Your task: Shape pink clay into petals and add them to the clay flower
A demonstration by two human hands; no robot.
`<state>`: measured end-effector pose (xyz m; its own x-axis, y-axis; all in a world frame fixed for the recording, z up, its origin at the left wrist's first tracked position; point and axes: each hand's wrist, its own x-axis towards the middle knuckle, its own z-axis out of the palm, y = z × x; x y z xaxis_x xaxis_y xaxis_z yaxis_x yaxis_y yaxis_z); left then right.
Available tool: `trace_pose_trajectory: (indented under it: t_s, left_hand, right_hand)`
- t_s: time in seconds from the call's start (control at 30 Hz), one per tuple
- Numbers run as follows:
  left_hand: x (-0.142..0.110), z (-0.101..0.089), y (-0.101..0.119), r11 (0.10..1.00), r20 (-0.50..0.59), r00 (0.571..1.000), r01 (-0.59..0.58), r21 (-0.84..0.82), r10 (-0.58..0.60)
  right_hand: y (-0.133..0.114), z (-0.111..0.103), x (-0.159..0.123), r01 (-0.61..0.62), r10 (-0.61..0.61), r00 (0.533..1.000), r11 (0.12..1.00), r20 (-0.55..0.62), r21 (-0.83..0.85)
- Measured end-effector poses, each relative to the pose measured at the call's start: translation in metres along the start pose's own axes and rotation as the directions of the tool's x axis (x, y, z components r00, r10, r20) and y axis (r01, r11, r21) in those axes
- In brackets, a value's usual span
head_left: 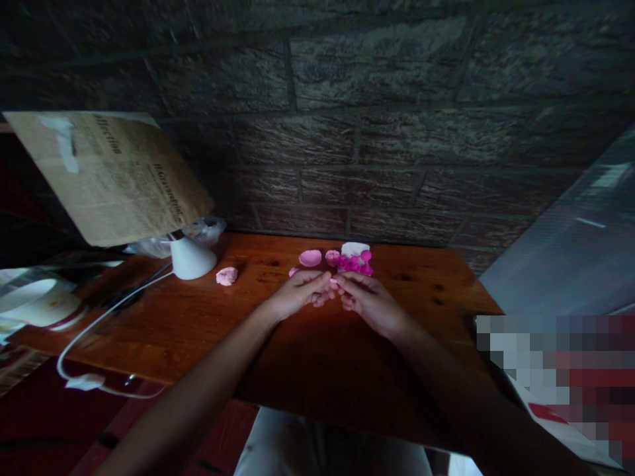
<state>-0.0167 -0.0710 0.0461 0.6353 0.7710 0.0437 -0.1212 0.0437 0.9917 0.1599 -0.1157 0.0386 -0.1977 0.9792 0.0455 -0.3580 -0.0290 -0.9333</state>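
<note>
The left hand (300, 293) and right hand (374, 304) pinch a small pink piece (334, 281) between their fingers (316, 284) above the table (198, 317), probably to steady it from both sides, with a pink oval (310, 258) within reach.

Tan lampshade (106, 182) is covered w/ blk. newsprint-style lettering (167, 188); lamp base (192, 258) is finished in white, tabletop (183, 317) in reddish-brn. Lt. pink is shared by pinched bit (334, 281) & dough-like lump (227, 276).

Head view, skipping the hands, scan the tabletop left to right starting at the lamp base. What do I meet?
White lamp base → crumpled pink lump → flat pink oval → small round pink piece → bright magenta piece.
</note>
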Motion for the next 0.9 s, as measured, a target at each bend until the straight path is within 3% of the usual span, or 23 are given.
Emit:
trace_pose_trajectory:
  t_s: [0.33, 0.5, 0.6, 0.77, 0.9]
  left_hand:
    - [0.002, -0.001, -0.006, 0.999, -0.041, 0.999, -0.033, 0.013, 0.034]
    - [0.004, 0.002, -0.006, 0.998, -0.025, 0.998, -0.058, -0.001, 0.058]
    - [0.005, 0.002, -0.005, 0.997, -0.044, 0.997, -0.059, 0.054, 0.061]
    - [0.004, 0.001, -0.001, 0.985, -0.164, 0.974, -0.141, 0.097, 0.156]
    - [0.001, 0.002, 0.002, 0.972, -0.159, 0.962, -0.206, 0.113, 0.223]
  right_hand:
    - [0.002, 0.009, -0.003, 0.01, -0.007, 0.997, 0.999, -0.075, 0.037]
    - [-0.001, 0.008, -0.003, 0.068, -0.072, 0.996, 0.995, -0.061, -0.071]
    - [-0.005, 0.006, -0.004, 0.031, -0.036, 0.998, 0.995, -0.056, -0.092]
    - [-0.011, 0.006, -0.004, -0.097, 0.111, 0.985, 0.989, -0.134, 0.108]
    - [-0.012, 0.007, -0.005, -0.139, 0.167, 0.979, 0.966, -0.117, 0.218]
